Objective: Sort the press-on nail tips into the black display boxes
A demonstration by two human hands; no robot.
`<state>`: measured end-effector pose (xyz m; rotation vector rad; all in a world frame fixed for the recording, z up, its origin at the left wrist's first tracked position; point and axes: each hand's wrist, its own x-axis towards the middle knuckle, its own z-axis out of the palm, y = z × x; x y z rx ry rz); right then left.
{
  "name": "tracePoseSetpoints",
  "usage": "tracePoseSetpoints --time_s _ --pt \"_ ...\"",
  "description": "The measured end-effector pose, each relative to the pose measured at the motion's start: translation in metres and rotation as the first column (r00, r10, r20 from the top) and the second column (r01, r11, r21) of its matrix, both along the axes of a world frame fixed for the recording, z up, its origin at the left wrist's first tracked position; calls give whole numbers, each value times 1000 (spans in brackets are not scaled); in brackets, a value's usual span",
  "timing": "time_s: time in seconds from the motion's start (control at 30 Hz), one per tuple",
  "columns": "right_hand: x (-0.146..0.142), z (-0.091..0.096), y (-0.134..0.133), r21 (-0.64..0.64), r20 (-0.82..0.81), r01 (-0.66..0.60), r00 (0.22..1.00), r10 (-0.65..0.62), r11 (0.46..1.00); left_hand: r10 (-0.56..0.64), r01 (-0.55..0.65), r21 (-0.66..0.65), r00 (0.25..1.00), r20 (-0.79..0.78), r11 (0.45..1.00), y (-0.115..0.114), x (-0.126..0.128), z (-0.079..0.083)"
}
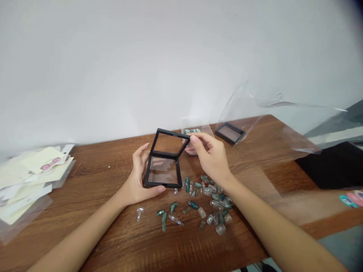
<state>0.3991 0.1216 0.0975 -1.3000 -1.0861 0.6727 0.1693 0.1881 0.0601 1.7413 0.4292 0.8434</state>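
A square black-framed case (163, 171) with clear film panels lies open on the brown wooden table (99, 223). My left hand (138, 177) grips the left edge of its base, thumb under the front rim. My right hand (210, 155) pinches the right corner of the raised lid (169, 142). In front of the case lie several green and clear press-on nails (204, 204), scattered under my right wrist.
A second, closed black case (229, 132) sits at the back inside a large clear plastic bag (266, 113). A small packet of nails (191, 132) lies behind my right hand. Packaged cards (31, 177) pile up at the left. A dark object (331, 162) sits at the right edge.
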Motion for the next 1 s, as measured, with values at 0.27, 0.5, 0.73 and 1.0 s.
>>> tracePoseSetpoints --time_s 0.27,0.5,0.73,1.0 --pt "4 17 -8 77 434 55 897 -83 996 276 -277 -30 961 -38 960 19 -2 -7" --pt "8 29 -23 -424 758 -317 389 524 848 435 -415 136 877 -204 900 34 -4 -14" --pt "7 18 -34 -567 783 -157 203 588 809 537 -395 371 697 -476 841 35 -6 -19" --pt "4 13 -34 -555 804 -135 169 571 821 536 -339 449 714 -449 827 37 -5 -18"
